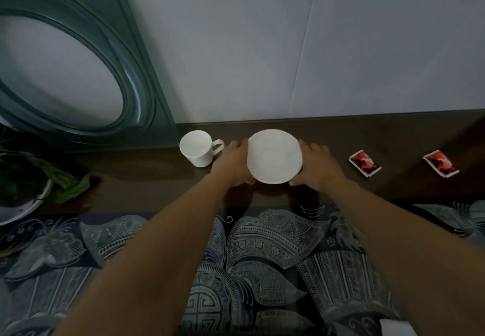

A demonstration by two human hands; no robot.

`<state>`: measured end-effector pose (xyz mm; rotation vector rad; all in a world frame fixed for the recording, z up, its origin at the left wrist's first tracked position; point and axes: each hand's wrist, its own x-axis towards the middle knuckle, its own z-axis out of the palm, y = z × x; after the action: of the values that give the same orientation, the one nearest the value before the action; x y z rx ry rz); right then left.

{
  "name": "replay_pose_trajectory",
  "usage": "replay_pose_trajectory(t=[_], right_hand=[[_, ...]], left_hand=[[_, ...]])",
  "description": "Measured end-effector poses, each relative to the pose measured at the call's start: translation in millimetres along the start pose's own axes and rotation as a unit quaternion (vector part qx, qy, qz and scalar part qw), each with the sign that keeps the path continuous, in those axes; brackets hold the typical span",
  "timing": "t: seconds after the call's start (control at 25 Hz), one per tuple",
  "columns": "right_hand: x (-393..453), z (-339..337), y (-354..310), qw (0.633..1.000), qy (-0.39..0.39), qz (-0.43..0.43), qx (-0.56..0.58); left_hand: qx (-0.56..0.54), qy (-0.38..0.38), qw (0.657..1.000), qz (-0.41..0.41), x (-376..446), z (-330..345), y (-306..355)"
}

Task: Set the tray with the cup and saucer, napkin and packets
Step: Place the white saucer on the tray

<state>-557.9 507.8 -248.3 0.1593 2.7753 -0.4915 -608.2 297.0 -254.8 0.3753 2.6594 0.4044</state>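
Observation:
A white saucer [274,155] is at the back middle of the dark wooden counter [147,178], held at both sides. My left hand [233,163] grips its left rim and my right hand [316,166] grips its right rim. A white cup [197,148] stands upright just left of my left hand, its handle pointing right. Two red packets lie flat to the right: one [364,163] near my right hand, another [441,163] further right. A white corner at the bottom right [396,326] may be the napkin. No tray is recognisable.
A patterned dark cloth [262,257] covers the near surface below my arms. A green-framed oval mirror [78,73] leans against the wall at left. A potted plant [31,178] sits at the left edge. The wall [288,46] closes off the counter behind.

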Motion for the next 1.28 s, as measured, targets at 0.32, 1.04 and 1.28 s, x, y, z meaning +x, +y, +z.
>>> replay_pose_trajectory(t=[0.32,1.04,1.28], right_hand=[[-114.9,-13.8,-35.5,1.0,0.017,-0.011,0.008],[-332.9,124.3,-138.7,0.993,-0.031,-0.057,0.099],[-363.4,165.5,-160.9,0.995,-0.064,-0.035,0.068]], left_hand=[[-0.027,0.025,0.999,0.008,-121.1,-16.9,5.4],[-0.015,0.006,0.999,-0.045,-390.6,59.5,-102.7],[-0.007,-0.005,0.998,-0.056,-430.0,89.7,-134.1]])
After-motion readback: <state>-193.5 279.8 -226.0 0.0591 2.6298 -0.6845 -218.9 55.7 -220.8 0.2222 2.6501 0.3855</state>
